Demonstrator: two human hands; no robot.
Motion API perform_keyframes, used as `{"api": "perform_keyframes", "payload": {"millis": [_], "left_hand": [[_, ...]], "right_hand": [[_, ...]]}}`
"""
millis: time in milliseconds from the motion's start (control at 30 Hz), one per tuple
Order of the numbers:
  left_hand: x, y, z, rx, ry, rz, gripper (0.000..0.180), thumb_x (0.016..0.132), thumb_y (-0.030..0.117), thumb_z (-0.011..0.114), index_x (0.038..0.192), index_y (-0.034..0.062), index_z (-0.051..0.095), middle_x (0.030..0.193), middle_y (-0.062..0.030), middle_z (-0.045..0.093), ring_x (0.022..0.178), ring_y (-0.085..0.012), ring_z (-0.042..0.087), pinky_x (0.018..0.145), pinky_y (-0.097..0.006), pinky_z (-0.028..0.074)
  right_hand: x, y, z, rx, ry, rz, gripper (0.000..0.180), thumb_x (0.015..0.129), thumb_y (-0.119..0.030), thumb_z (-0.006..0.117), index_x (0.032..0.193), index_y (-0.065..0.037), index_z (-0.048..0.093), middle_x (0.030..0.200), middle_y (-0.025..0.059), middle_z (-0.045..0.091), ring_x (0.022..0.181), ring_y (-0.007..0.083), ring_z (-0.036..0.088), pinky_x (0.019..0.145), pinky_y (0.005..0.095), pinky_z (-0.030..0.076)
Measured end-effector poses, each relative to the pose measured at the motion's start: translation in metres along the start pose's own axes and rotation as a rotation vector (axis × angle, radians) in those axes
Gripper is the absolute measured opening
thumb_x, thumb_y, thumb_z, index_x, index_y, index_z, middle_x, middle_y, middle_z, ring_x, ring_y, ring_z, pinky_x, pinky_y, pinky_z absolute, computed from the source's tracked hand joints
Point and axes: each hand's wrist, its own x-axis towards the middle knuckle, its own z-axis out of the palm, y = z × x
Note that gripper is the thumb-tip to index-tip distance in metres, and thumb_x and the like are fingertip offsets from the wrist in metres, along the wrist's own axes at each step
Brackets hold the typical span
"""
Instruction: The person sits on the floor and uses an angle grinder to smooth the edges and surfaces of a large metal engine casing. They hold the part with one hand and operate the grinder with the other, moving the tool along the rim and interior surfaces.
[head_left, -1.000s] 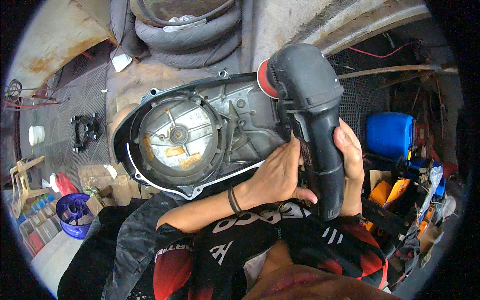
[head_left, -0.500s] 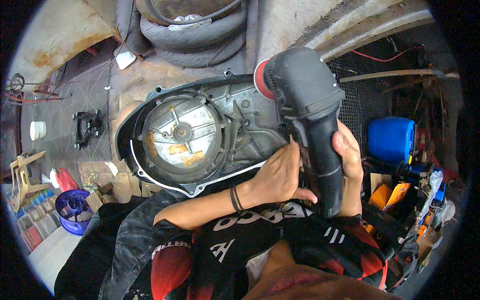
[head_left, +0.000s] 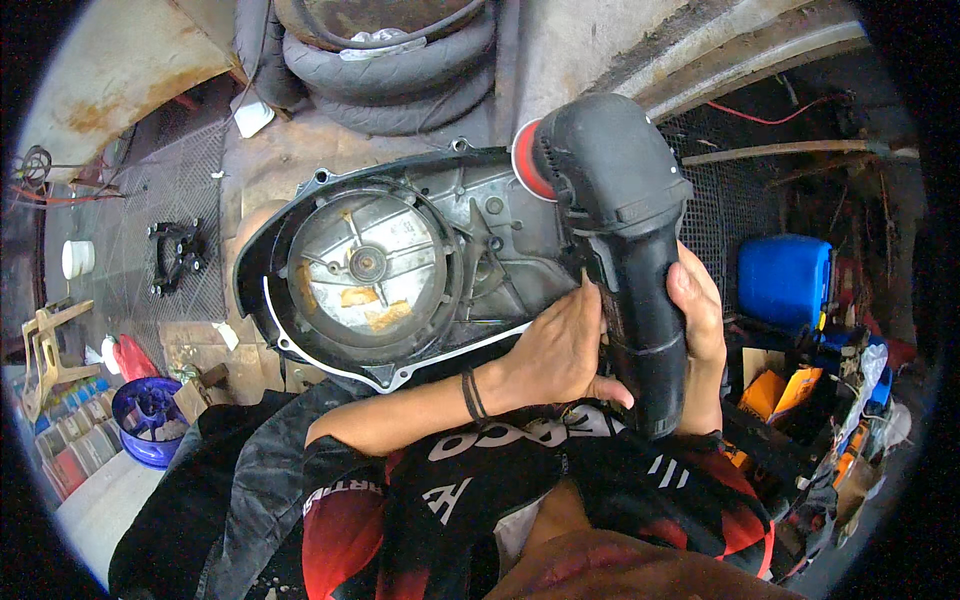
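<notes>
A black cordless orbital sander [head_left: 625, 190] with a red backing pad stands tilted upright in front of my chest, its head at the top. My right hand [head_left: 703, 310] wraps round the handle from the right side, with part of the fingers hidden behind the tool. My left hand [head_left: 560, 350] is closed against the handle's left side, fingers together and thumb low by the handle's end. Behind the sander lies a large grey metal engine casing [head_left: 520, 235], its hollow side up. A round recess on its left has brownish stains. The pad overlaps the casing's upper right edge in view.
Black tyres [head_left: 390, 85] are stacked at the far side. A blue jerrycan [head_left: 785, 280] and an orange box [head_left: 785, 390] stand on the right. On the left are a black metal bracket [head_left: 175, 258], a purple wheel rim [head_left: 150, 455] and a white cup [head_left: 76, 260].
Hands and sander keep nearly the same place and grip. The whole view has shifted only very slightly.
</notes>
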Motion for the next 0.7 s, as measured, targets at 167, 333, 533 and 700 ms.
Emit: {"api": "perform_keyframes", "payload": {"millis": [167,333,533,700], "left_hand": [[-0.0071,-0.0043,0.0079,-0.095,0.039,-0.007,0.122,0.074,0.07,0.056,0.125,-0.0321,0.01,0.11,-0.0467,0.044,0.102,-0.0541,0.053,0.097,-0.049,0.041],[-0.0045,-0.0034,0.0063,-0.125,0.029,-0.006,0.123,0.074,0.069,0.056,0.125,-0.0324,0.009,0.11,-0.0483,0.042,0.104,-0.0553,0.052,0.098,-0.05,0.041],[-0.006,-0.003,0.0067,-0.117,0.068,0.002,0.123,0.075,0.069,0.055,0.126,-0.0317,0.009,0.111,-0.0475,0.043,0.104,-0.0552,0.051,0.098,-0.049,0.041],[-0.0045,-0.0031,0.0083,-0.095,0.079,0.02,0.121,0.075,0.069,0.055,0.127,-0.031,0.011,0.111,-0.0478,0.044,0.103,-0.0548,0.053,0.097,-0.049,0.042]], "right_hand": [[0.0052,0.0033,0.0036,0.006,-0.015,-0.045,0.062,0.089,-0.03,0.057,0.136,0.007,0.039,0.121,0.0152,0.057,0.103,0.0198,0.058,0.091,0.0291,0.044],[0.002,0.001,-0.0017,0.013,-0.005,-0.005,0.06,0.089,-0.03,0.057,0.134,0.007,0.041,0.116,0.0136,0.059,0.099,0.0179,0.059,0.088,0.0283,0.045],[0.0029,0.0007,-0.0006,0.013,-0.032,-0.011,0.058,0.09,-0.031,0.056,0.132,0.006,0.043,0.114,0.0131,0.06,0.098,0.0171,0.06,0.086,0.0271,0.045],[0.0,0.0036,-0.0063,0.059,-0.009,0.014,0.058,0.09,-0.03,0.056,0.133,0.006,0.043,0.115,0.0139,0.06,0.099,0.0181,0.059,0.089,0.0284,0.045]]}}
